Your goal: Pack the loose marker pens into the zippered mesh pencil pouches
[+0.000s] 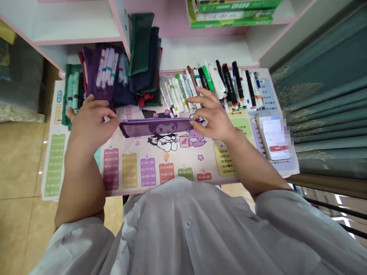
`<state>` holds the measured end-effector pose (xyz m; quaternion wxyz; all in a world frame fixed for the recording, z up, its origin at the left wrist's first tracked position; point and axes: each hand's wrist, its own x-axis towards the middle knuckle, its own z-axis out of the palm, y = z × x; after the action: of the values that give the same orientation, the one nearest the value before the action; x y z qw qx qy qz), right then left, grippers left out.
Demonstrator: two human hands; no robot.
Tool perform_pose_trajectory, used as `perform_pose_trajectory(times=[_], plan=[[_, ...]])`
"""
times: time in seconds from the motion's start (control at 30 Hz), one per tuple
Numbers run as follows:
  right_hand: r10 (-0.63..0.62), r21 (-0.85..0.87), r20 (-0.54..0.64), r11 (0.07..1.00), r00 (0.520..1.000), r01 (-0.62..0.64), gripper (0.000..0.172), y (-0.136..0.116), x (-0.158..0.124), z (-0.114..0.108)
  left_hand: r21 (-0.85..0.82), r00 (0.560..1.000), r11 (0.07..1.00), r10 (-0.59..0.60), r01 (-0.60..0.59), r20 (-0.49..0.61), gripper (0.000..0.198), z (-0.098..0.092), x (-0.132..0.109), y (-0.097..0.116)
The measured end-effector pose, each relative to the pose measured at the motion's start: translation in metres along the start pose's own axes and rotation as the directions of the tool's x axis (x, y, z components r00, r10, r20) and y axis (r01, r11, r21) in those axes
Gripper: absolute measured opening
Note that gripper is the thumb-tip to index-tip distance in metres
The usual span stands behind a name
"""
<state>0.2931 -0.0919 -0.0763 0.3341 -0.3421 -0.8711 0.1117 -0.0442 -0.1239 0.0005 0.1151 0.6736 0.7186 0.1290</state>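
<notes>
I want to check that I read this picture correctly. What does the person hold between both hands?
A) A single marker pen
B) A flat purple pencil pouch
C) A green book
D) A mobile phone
B. The left hand and the right hand are at the two ends of the flat purple pencil pouch.

White shelf unit (pixel 75 18), pink trim; beige tile floor (pixel 14 165); teal curtain (pixel 335 111); black window bars (pixel 348 221), right.
</notes>
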Motion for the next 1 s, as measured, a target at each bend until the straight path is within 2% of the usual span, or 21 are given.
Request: perform_pose_trajectory(times=[0.2, 0.47, 0.6, 0.67, 0.73, 0.83, 0.9, 1.0], plan=[[-0.010, -0.008, -0.019, 1.000, 1.000, 0.010, 0.015, 0.000, 0.000, 0.000, 0.009, 1.000, 1.000, -0.018, 0.018, -0.009, 0.014, -0.002, 0.001, -0.005], [0.009, -0.040, -0.007, 0.999, 1.000, -0.009, 0.014, -0.003, 0.001, 0.000, 0.074, 0.998, 0.997, 0.024, -0.028, 0.052, 0.012, -0.001, 0.002, -0.009], [0.006, -0.051, -0.020, 0.999, 1.000, -0.007, 0.013, -0.004, 0.002, 0.000, 0.090, 0.999, 0.995, 0.037, -0.040, 0.034, 0.012, -0.001, 0.001, -0.012], [-0.014, -0.043, -0.040, 0.999, 0.999, 0.012, 0.013, -0.004, 0.003, 0.000, 0.075, 0.998, 0.995, 0.064, -0.062, -0.015, 0.014, -0.002, -0.002, -0.009], [-0.027, -0.027, -0.049, 0.999, 0.998, 0.026, 0.012, -0.004, 0.003, -0.001, 0.046, 0.991, 0.996, 0.076, -0.072, -0.110, 0.016, -0.002, -0.006, -0.003], [-0.046, -0.006, -0.049, 0.999, 0.998, 0.046, 0.012, -0.006, 0.005, -0.004, 0.027, 0.962, 0.990, 0.144, -0.142, -0.231, 0.020, 0.002, -0.013, 0.010], [-0.065, 0.016, -0.071, 0.998, 0.995, 0.067, 0.012, -0.007, 0.006, -0.007, 0.011, 0.957, 0.975, 0.219, -0.222, -0.188, 0.019, 0.005, -0.017, 0.018], [-0.071, 0.065, -0.109, 0.995, 0.992, 0.078, 0.012, -0.011, 0.007, -0.010, -0.064, 0.953, 0.951, 0.304, -0.304, 0.000, 0.019, 0.009, -0.021, 0.026]])
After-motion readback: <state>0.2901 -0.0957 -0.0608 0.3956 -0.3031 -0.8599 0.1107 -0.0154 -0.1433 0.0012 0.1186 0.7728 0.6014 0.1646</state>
